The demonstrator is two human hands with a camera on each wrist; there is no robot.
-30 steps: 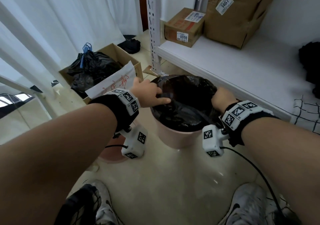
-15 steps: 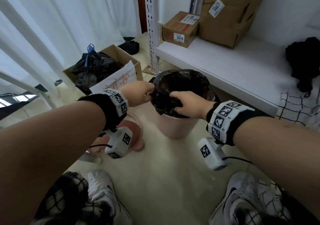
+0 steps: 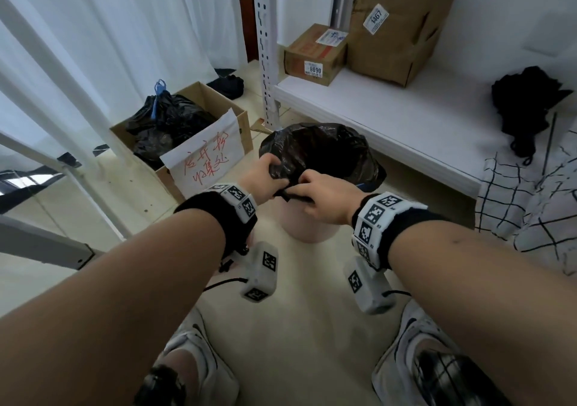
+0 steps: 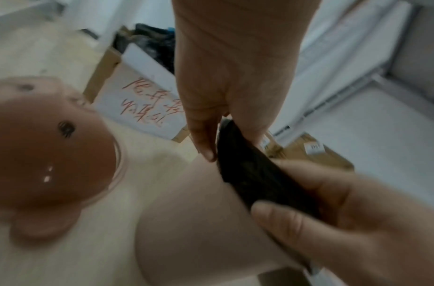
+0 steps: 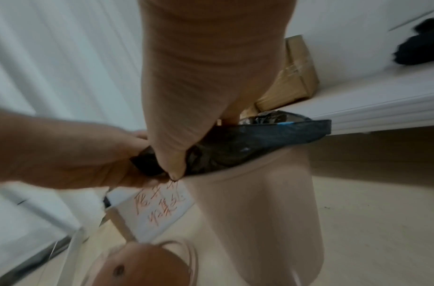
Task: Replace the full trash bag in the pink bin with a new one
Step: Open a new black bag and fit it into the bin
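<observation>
A pink bin (image 3: 307,227) stands on the floor by a low white shelf, lined with a black trash bag (image 3: 318,149) whose top puffs above the rim. My left hand (image 3: 265,174) and right hand (image 3: 315,193) meet at the near rim, and both pinch a bunched fold of the bag's edge. In the left wrist view the left hand (image 4: 211,147) holds the black fold (image 4: 255,174) above the bin wall (image 4: 199,222). In the right wrist view the right hand (image 5: 177,170) grips the bag (image 5: 248,143) beside the left hand (image 5: 76,154).
A cardboard box (image 3: 203,155) with black bags and a paper sign stands left of the bin. The white shelf (image 3: 390,118) carries two parcels (image 3: 315,55) and a black cloth (image 3: 527,105). A pink lid (image 4: 47,154) lies on the floor near my shoes (image 3: 193,358).
My hands left opposite sides of the rim and came together at the near edge, gathering the bag's edge between them. The view has drawn back from the bin.
</observation>
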